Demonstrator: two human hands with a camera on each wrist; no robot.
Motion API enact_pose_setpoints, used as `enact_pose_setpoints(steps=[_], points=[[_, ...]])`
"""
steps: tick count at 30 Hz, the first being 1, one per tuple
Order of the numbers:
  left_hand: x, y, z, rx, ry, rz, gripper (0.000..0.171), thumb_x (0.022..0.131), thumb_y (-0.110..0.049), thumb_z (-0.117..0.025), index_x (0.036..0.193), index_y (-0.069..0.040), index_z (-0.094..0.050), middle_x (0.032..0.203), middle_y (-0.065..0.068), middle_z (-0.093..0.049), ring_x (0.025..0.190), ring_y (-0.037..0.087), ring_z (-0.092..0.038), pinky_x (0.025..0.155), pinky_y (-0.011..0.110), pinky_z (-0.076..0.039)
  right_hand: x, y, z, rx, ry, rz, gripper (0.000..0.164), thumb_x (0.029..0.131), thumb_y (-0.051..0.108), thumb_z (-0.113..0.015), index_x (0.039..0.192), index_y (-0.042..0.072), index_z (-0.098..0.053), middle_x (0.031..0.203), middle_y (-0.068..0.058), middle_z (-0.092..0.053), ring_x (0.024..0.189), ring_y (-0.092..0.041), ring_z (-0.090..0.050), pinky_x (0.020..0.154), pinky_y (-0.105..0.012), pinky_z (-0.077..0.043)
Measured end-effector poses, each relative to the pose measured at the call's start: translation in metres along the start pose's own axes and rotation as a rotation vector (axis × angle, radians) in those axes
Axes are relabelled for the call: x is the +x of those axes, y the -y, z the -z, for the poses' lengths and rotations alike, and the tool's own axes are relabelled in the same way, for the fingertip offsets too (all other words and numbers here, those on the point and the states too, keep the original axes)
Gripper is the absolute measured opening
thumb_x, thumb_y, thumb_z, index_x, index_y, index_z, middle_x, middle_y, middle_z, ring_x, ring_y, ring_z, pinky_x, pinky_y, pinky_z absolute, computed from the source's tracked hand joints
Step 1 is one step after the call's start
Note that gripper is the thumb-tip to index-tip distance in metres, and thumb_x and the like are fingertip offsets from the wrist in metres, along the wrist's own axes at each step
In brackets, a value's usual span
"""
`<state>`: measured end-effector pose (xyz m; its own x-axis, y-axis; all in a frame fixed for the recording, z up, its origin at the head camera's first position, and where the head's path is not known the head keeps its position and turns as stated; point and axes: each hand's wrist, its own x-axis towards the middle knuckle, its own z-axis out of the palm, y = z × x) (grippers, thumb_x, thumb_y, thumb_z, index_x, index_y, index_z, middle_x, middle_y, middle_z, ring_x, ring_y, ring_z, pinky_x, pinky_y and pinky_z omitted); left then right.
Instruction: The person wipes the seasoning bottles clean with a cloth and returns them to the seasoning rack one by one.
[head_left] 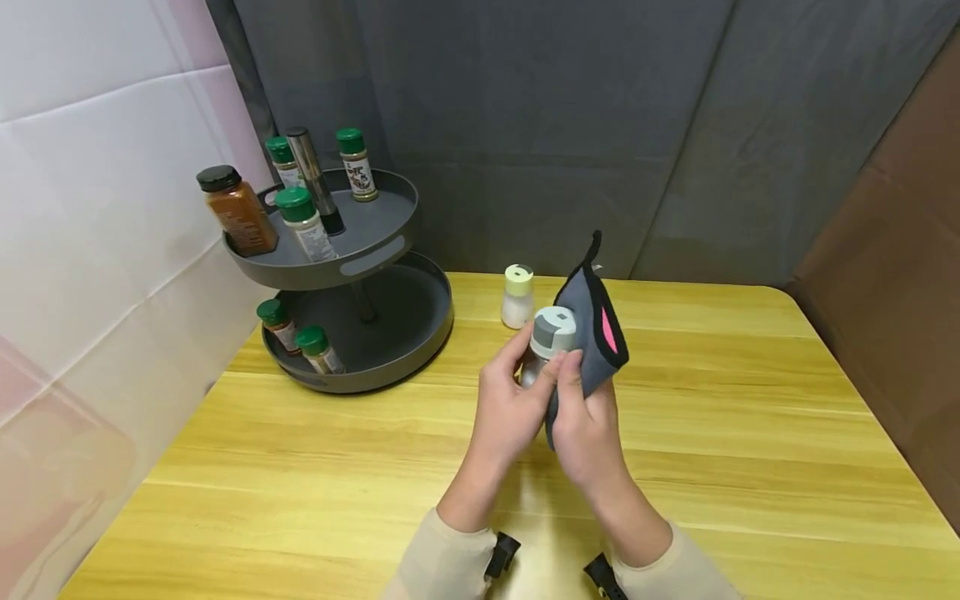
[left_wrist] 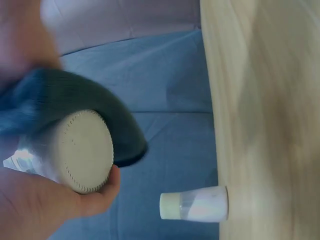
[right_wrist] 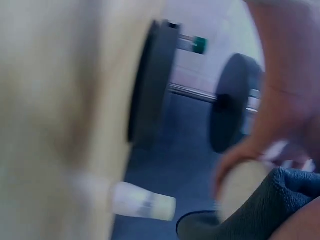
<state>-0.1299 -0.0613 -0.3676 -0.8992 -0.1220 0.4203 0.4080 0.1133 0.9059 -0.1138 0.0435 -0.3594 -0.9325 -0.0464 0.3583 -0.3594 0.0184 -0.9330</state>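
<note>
Step in hand, as judged: working the grey cloth (head_left: pixel 591 350) against the side of the grey-capped shaker (head_left: pixel 553 331). Good practice would be to let the left hand (head_left: pixel 510 396) steady the bottle, turn it a little at a time, and keep the cloth flat under even thumb pressure. A slick wall could slip, so a low hold over the table (head_left: pixel 750 433) seemed prudent.

Pose: forearms came in from 7 and 5 o'clock, thumbs nearly meeting. The left fingers curled round the shaker; the right hand (head_left: pixel 585 425) gripped the cloth, thumb on its near face. The shaker was lifted clear of the table, cloth at its 3 o'clock, its base visible to the left wrist camera. Exact tilt: could not tell. A pale-green-capped shaker (head_left: pixel 517 297) stood near, at about 10 o'clock.
</note>
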Motion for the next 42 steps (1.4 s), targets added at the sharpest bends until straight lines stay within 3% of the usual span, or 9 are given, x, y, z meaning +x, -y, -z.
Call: enact_pose_setpoints(steps=[4,8,12,17,20,24,31,37,42], points=[[0.004,-0.006,0.002,-0.016,-0.011,-0.013,0.044,0.1,-0.015,-0.075,0.142,-0.008,-0.066,0.135,0.013,-0.072,0.119,0.025,-0.069,0.103,0.042,-0.058,-0.003,-0.014,0.004,-0.001,0.04,-0.083,0.052,0.118,0.037,-0.028,0.16,0.008,-0.039,0.148,-0.014,-0.057,0.132,-0.011,-0.054,0.11,-0.014,-0.039],[0.003,-0.004,0.0,0.02,0.004,-0.008,0.045,0.101,-0.019,-0.075,0.143,-0.009,-0.066,0.135,0.013,-0.073,0.119,0.026,-0.069,0.104,0.046,-0.057,0.004,-0.005,0.011,0.053,0.071,-0.193,0.059,0.116,0.046,-0.022,0.163,0.011,-0.035,0.154,-0.013,-0.052,0.135,-0.015,-0.051,0.11,-0.017,-0.038],[-0.002,0.002,-0.007,0.05,0.031,0.019,0.045,0.1,-0.02,-0.076,0.143,-0.011,-0.067,0.135,0.008,-0.074,0.118,0.019,-0.069,0.104,0.038,-0.055,0.007,0.011,0.011,0.046,0.01,-0.094,0.058,0.117,0.041,-0.025,0.167,0.012,-0.024,0.164,-0.013,-0.041,0.15,-0.023,-0.04,0.12,-0.022,-0.03],[-0.004,0.003,-0.008,0.018,0.013,0.027,0.044,0.098,-0.014,-0.076,0.141,-0.012,-0.069,0.132,0.006,-0.075,0.115,0.018,-0.069,0.101,0.031,-0.056,0.0,0.004,0.0,-0.051,-0.056,0.071,0.056,0.117,0.028,-0.033,0.169,0.013,-0.021,0.164,-0.014,-0.04,0.151,-0.023,-0.04,0.124,-0.021,-0.028],[-0.002,0.001,-0.003,-0.009,-0.019,0.022,0.043,0.099,-0.013,-0.075,0.141,-0.011,-0.068,0.131,0.009,-0.075,0.115,0.02,-0.07,0.101,0.035,-0.057,-0.008,-0.009,-0.005,-0.116,-0.039,0.055,0.054,0.117,0.026,-0.036,0.167,0.01,-0.024,0.161,-0.014,-0.043,0.146,-0.021,-0.044,0.119,-0.015,-0.031],[0.001,0.0,0.003,-0.029,-0.025,0.015,0.043,0.102,-0.016,-0.07,0.144,-0.008,-0.064,0.134,0.013,-0.072,0.12,0.026,-0.069,0.106,0.045,-0.056,-0.018,-0.017,-0.007,-0.088,0.011,-0.028,0.053,0.117,0.028,-0.033,0.165,0.008,-0.026,0.159,-0.014,-0.044,0.144,-0.023,-0.044,0.115,-0.014,-0.031],[0.002,0.004,0.007,0.011,-0.026,0.032,0.061,0.099,-0.025,-0.074,0.146,-0.004,-0.041,0.14,0.017,-0.06,0.135,0.031,-0.062,0.115,0.052,-0.046,-0.028,0.008,-0.002,0.009,0.08,-0.17,0.057,0.117,0.042,-0.025,0.166,0.014,-0.027,0.157,-0.013,-0.046,0.143,-0.024,-0.042,0.116,-0.026,-0.033],[0.002,0.001,0.011,-0.083,-0.067,0.004,0.052,0.097,-0.02,-0.075,0.134,-0.002,-0.044,0.133,0.018,-0.06,0.127,0.028,-0.065,0.115,0.05,-0.046,-0.019,0.024,0.006,0.09,0.1,-0.126,0.057,0.117,0.045,-0.021,0.165,0.016,-0.03,0.154,-0.01,-0.049,0.142,-0.019,-0.045,0.116,-0.021,-0.036],[-0.003,-0.003,0.014,-0.032,0.03,-0.087,0.048,0.097,-0.013,-0.075,0.142,-0.006,-0.061,0.132,0.014,-0.065,0.118,0.022,-0.062,0.1,0.041,-0.057,-0.007,0.029,0.012,0.138,0.08,-0.001,0.054,0.117,0.04,-0.022,0.162,0.011,-0.031,0.15,-0.011,-0.049,0.136,-0.017,-0.049,0.114,-0.018,-0.04]])
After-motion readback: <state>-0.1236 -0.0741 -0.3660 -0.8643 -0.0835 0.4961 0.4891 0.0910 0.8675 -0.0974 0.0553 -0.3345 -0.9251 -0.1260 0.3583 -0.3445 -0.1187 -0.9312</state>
